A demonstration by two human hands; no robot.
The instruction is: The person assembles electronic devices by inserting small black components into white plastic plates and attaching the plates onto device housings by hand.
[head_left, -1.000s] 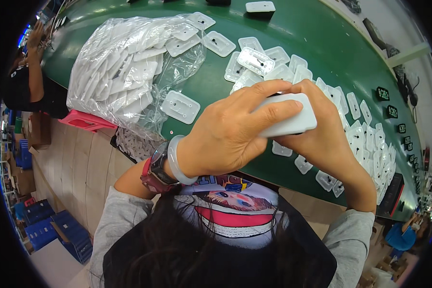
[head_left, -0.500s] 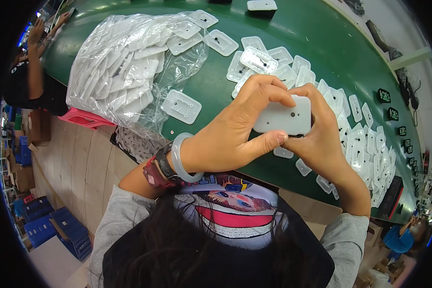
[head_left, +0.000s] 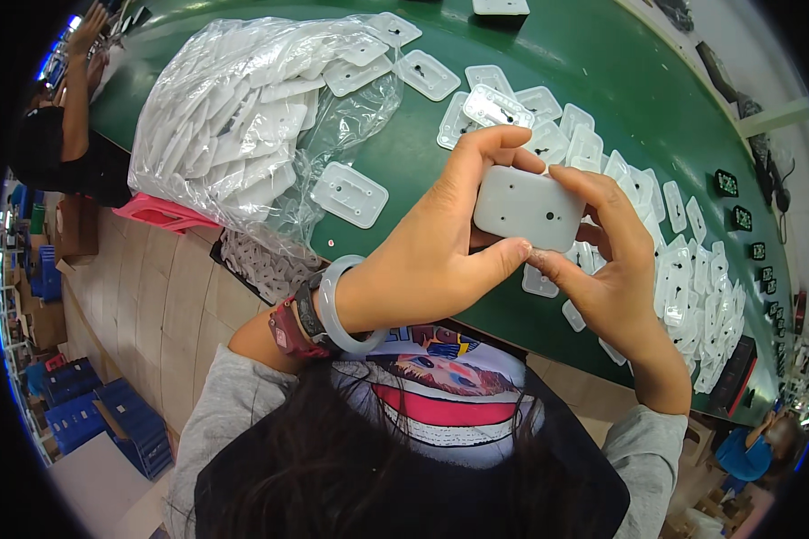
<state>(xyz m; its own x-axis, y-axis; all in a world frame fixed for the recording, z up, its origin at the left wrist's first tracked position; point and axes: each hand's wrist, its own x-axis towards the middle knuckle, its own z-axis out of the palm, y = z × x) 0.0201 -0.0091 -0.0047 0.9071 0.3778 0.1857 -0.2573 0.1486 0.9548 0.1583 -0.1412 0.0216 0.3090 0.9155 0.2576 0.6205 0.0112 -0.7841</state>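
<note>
Between both hands I hold a white rectangular plastic case (head_left: 528, 208) with rounded corners and a few small dark holes in its upward face. My left hand (head_left: 463, 220) grips the case's left end, its thumb at the lower edge and its fingers curled over the top. My right hand (head_left: 616, 247) clasps the right end, with the index finger at the upper corner and the thumb tip below. The two thumb tips almost meet at the lower edge. What lies under the case is hidden. A loose white plastic cover (head_left: 350, 195) rests on the table left of my hands.
A clear plastic bag (head_left: 234, 126) full of white covers lies at the left of the green table (head_left: 602, 54). Loose white covers (head_left: 683, 278) pile up at the right. Small circuit boards (head_left: 726, 183) line the far right edge. A red stool (head_left: 166, 212) stands below the bag.
The case has turned so its broad face shows more fully. My right fingers have shifted to its upper right corner, and the left fingers have drawn back toward its top edge.
</note>
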